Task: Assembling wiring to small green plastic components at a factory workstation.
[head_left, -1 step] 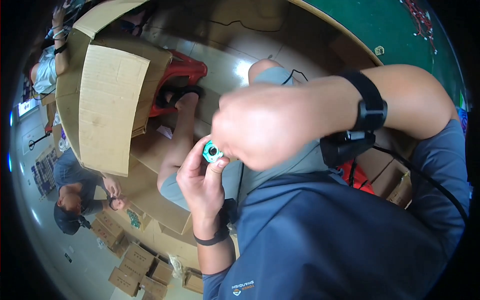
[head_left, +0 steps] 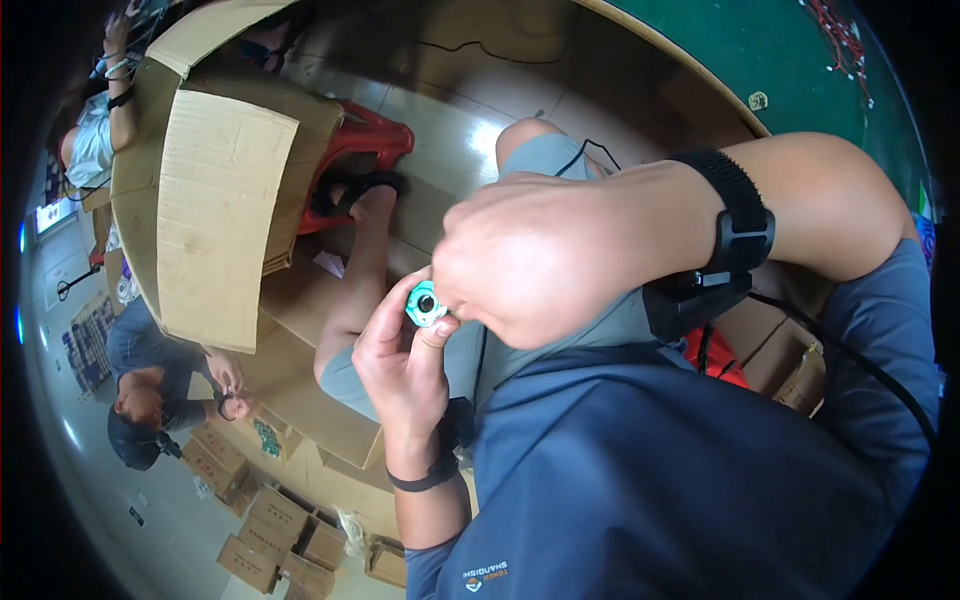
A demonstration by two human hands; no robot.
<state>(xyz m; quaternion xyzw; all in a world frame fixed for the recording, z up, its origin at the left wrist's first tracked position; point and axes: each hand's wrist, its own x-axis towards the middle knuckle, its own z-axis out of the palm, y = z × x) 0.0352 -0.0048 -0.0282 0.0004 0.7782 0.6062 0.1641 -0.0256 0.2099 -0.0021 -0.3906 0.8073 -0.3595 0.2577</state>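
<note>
Between the thumb and fingers of my left hand point(head_left: 405, 365) is a small round teal part point(head_left: 424, 305) with a dark hole at its centre. The hand is closed on it, above my lap. Right beside the part, my right hand point(head_left: 535, 260) is curled with its back toward me. Its fingertips meet the part's right edge, and whatever they pinch is hidden behind the knuckles. Black straps go round both wrists, and the right one carries a dark device point(head_left: 700, 290).
A big open cardboard box point(head_left: 215, 220) stands at the left beside a red plastic stool point(head_left: 375, 140). A co-worker in a dark cap point(head_left: 140, 435) sits at lower left near stacked cartons point(head_left: 265, 535). A green surface point(head_left: 700, 50) with red wires point(head_left: 840, 40) spans the upper right.
My right hand has shifted slightly to the right and looks less blurred. My left hand and the teal part have stayed in place.
</note>
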